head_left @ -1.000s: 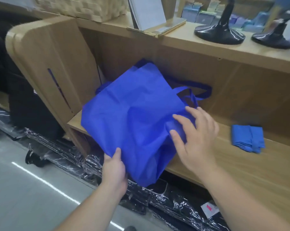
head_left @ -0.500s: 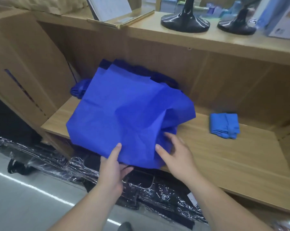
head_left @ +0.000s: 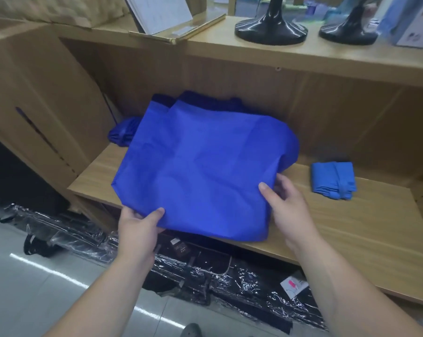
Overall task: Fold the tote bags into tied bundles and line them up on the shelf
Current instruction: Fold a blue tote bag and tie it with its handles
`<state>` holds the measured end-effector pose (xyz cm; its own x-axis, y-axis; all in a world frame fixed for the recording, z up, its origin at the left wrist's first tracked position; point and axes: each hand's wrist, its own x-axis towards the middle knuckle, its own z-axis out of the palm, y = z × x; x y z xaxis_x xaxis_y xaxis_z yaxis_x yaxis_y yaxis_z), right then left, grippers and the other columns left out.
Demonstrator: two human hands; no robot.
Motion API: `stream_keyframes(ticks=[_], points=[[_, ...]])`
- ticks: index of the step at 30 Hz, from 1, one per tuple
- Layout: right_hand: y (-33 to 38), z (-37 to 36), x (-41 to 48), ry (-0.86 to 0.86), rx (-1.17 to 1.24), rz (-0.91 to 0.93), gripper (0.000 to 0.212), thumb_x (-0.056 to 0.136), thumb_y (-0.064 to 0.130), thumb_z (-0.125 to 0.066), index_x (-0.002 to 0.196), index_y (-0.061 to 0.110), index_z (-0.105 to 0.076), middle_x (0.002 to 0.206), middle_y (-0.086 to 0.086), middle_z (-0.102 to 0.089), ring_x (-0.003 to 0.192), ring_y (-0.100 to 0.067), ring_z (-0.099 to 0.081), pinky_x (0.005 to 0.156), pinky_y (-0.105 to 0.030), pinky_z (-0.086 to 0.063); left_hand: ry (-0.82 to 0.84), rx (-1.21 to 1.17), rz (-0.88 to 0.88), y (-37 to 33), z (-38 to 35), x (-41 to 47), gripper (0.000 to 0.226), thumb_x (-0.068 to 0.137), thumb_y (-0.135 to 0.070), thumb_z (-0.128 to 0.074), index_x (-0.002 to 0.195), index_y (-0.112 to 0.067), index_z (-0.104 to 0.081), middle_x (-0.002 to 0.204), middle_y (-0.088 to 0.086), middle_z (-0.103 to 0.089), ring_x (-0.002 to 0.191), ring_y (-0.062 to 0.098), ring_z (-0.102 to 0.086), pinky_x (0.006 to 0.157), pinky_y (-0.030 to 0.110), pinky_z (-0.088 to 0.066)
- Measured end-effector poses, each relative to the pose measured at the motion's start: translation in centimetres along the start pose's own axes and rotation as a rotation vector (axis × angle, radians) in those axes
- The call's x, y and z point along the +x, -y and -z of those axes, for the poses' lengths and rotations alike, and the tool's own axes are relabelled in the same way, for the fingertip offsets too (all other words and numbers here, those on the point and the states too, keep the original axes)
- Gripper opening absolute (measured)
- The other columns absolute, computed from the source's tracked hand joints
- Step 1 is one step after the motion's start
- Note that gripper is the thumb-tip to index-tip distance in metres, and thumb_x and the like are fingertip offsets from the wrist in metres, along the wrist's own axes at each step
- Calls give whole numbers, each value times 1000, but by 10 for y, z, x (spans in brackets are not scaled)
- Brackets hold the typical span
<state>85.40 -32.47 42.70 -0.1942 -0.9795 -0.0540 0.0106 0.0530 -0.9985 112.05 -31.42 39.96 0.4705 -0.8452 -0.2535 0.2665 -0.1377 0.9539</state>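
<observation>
The blue tote bag [head_left: 200,171] lies flat on the shelf [head_left: 351,227], its near edge overhanging the front lip and its long axis running away from the fingers. The left hand [head_left: 138,229] pinches its near edge, and the right hand [head_left: 290,205] grips its right side. Bare board beyond the right fingers reaches a tied bundle [head_left: 333,180].

The left hand [head_left: 137,229] and the right hand [head_left: 290,205] are bare, and the thumbnails that show are short and plain. The left forearm [head_left: 108,293] and the right forearm [head_left: 356,293] are uncovered down to the bottom edge of the view. Between them shows the rounded, dark grey toe of a shoe [head_left: 191,331].
</observation>
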Motion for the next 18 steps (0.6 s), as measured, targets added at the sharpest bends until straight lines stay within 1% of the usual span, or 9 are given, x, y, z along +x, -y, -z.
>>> stream_keyframes(ticks=[1,4,7,9,11,13,15,17,18], points=[[1,0,1,-12,23,-9,26,98,15,-64,120,27,-62,108,10,-76,109,-11,-68,93,-29,-53,-5,35,-5,3,-2,-3,51,88,6,-68,130,-17,-50,123,0,-67,100,13,-69,71,34,-57],[9,-1,-1,-50,86,4,21,99,-2,-54,106,17,-61,97,5,-77,94,-13,-70,84,-30,-53,-135,80,-50,0,0,-4,80,79,-8,-83,142,-25,-37,131,-6,-58,112,14,-64,95,43,-54],[24,8,-6,-107,-70,213,35,95,-7,-53,89,27,-62,85,1,-70,79,-10,-60,74,-26,-46,-192,345,-137,-15,12,7,95,72,-30,-89,149,-37,-34,132,-5,-54,112,18,-60,100,44,-50],[31,21,-8,-134,-311,378,39,91,-4,-58,88,35,-61,83,-6,-62,71,-6,-50,69,-18,-41,-39,493,-165,-27,13,14,77,76,-36,-86,142,-38,-47,131,-9,-56,112,17,-59,98,46,-51],[29,33,-11,-87,-487,470,25,88,9,-62,92,33,-64,85,-5,-60,73,-5,-50,70,-15,-38,160,484,-102,-32,0,12,62,85,-30,-80,141,-31,-54,132,-8,-58,112,14,-59,91,33,-51],[23,38,-14,-18,-500,374,13,83,31,-68,96,28,-69,95,0,-62,86,-6,-56,78,-17,-40,271,430,-23,-28,-18,8,56,90,-25,-75,141,-24,-51,129,-6,-56,115,11,-57,83,21,-46],[14,42,-13,-7,-483,195,59,72,59,-75,121,29,-63,121,6,-60,109,-3,-58,94,-22,-44,244,349,-3,-20,-31,7,46,92,-20,-73,132,-26,-51,124,-7,-62,111,15,-63,83,27,-49],[10,42,-11,-22,-462,9,110,58,79,-76,150,33,-36,149,14,-45,133,-4,-47,108,-33,-42,182,354,1,-14,-38,11,32,96,-16,-68,124,-22,-54,111,-9,-64,99,14,-64,84,30,-48],[9,40,-9,-31,-417,-57,124,54,86,-74,156,35,-25,155,18,-38,139,-4,-41,113,-37,-39,169,397,-18,-9,-39,17,18,98,-15,-65,113,-20,-57,101,-8,-64,91,14,-63,81,29,-47]])
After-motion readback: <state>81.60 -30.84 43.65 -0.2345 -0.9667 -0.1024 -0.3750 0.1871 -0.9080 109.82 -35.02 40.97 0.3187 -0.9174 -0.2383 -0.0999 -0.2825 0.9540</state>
